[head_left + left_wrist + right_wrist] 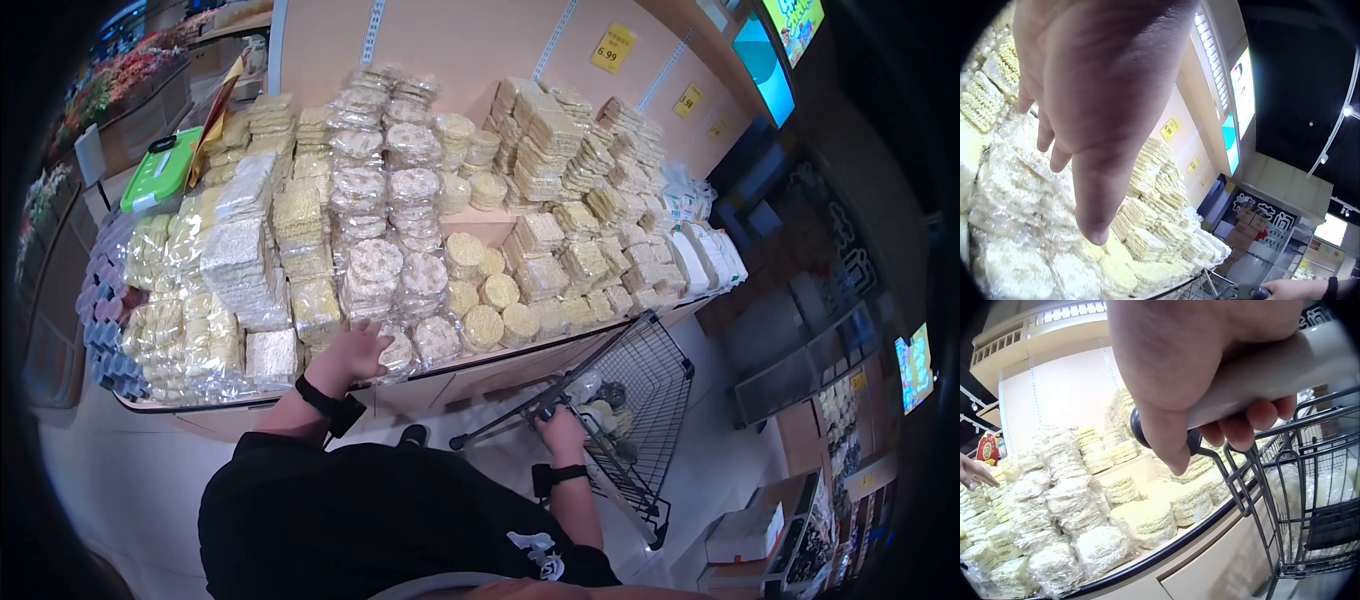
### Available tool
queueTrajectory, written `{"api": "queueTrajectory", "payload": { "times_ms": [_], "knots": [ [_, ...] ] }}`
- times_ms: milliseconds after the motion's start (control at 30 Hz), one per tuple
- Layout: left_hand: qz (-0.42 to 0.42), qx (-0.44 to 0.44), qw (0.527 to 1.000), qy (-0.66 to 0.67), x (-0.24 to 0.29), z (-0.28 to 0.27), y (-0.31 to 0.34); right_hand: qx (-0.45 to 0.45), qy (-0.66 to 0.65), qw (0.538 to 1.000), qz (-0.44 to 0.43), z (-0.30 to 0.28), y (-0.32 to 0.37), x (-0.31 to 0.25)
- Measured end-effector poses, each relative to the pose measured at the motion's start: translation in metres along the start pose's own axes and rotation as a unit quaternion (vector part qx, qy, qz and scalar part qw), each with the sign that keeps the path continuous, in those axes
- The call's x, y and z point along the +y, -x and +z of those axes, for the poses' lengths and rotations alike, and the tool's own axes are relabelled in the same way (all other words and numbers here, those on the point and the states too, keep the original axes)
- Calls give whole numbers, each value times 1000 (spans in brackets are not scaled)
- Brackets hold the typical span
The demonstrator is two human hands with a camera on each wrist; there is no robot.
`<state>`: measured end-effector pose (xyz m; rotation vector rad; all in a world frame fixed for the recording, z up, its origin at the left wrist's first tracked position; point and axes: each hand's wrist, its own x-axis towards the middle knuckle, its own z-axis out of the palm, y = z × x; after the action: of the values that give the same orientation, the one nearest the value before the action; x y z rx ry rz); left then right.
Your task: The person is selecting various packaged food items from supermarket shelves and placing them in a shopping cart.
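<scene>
My left hand (348,356), fingers spread, reaches over the front of a display of wrapped dried noodle cakes (376,265). Nothing is held in it. In the left wrist view the fingers (1060,156) and thumb extend above plastic-wrapped noodle packs (1016,269). Round noodle cakes (483,327) lie just right of that hand, near the front edge. My right hand (562,430) grips the shopping cart's handle, and the right wrist view has its fingers curled round the pale bar (1254,384). Several bagged goods (605,415) lie inside the wire cart (665,385).
A dark-edged counter (440,372) carries the stacks. Behind them rises a panel with a yellow price tag (612,48). A green-lidded box (163,170) stands at the left end, above egg trays (105,300). White bags (690,255) lie at the right end.
</scene>
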<state>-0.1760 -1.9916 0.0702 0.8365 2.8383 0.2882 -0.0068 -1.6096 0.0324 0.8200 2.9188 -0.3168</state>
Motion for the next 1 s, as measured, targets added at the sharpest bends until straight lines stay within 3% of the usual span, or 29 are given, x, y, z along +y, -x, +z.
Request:
{"api": "queueTrajectory", "payload": {
  "times_ms": [100,167,200,300,333,433,567,733,867,933,1000],
  "knots": [
    [19,-35,999,-26,16,2,38,9,14,1000,-9,0,20,-16],
    [51,-144,988,-30,21,-13,63,9,0,1000,-20,6,37,-23],
    [43,-146,988,-40,13,-15,71,8,-6,1000,-23,11,45,-27],
    [94,-7,995,30,-9,-19,90,-10,-16,999,-28,16,70,-43],
    [91,-6,995,29,-15,-21,97,-12,-11,999,-29,15,78,-49],
    [88,146,984,56,-35,-21,105,-11,-17,999,-36,21,101,-67],
    [105,174,976,81,-36,-30,93,-26,-33,998,-42,32,125,-90],
    [195,258,937,128,-70,-60,85,-54,-24,998,-34,36,152,-129],
    [125,343,920,142,-142,-81,110,-54,-32,997,-50,38,172,-165],
    [93,343,922,155,-186,-84,127,-43,-47,997,-41,47,179,-178],
    [-22,358,910,209,-229,-83,142,-46,-68,996,-32,46,187,-199]
  ]
}}
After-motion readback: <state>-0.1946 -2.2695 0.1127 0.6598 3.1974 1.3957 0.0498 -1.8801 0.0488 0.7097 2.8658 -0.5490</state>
